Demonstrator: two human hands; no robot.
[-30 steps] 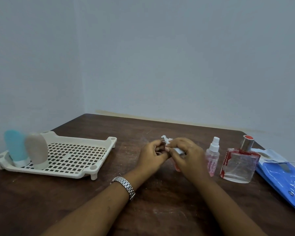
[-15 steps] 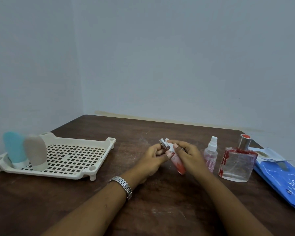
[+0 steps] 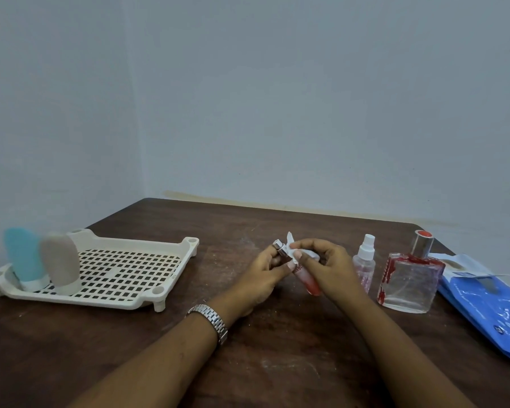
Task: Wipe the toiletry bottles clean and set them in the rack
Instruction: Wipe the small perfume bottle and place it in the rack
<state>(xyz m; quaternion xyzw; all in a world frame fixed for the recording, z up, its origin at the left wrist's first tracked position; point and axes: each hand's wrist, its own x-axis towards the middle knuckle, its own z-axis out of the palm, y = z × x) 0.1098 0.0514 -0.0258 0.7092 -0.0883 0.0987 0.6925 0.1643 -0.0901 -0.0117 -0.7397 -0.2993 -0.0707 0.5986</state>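
A slim red tube bottle (image 3: pixel 306 279) with a metal cap is held slanted over the table's middle. My left hand (image 3: pixel 262 275) grips its capped upper end. My right hand (image 3: pixel 327 266) presses a crumpled white wipe (image 3: pixel 295 251) against the bottle's upper body. A cream perforated rack (image 3: pixel 124 272) sits at the left, with a blue bottle (image 3: pixel 22 257) and a beige bottle (image 3: pixel 60 260) standing at its left end. To the right of my hands stand a small pink spray bottle (image 3: pixel 364 265) and a square glass perfume bottle (image 3: pixel 408 279) with red marks.
A blue wipes pack (image 3: pixel 489 304) lies at the table's right edge, its flap open. The dark wooden table (image 3: pixel 277 363) meets pale walls behind and to the left. I wear a metal watch (image 3: pixel 211 320) on my left wrist.
The red bottle's lower half has come out from under my right hand, which now works the wipe near the cap end. My view has shifted slightly.
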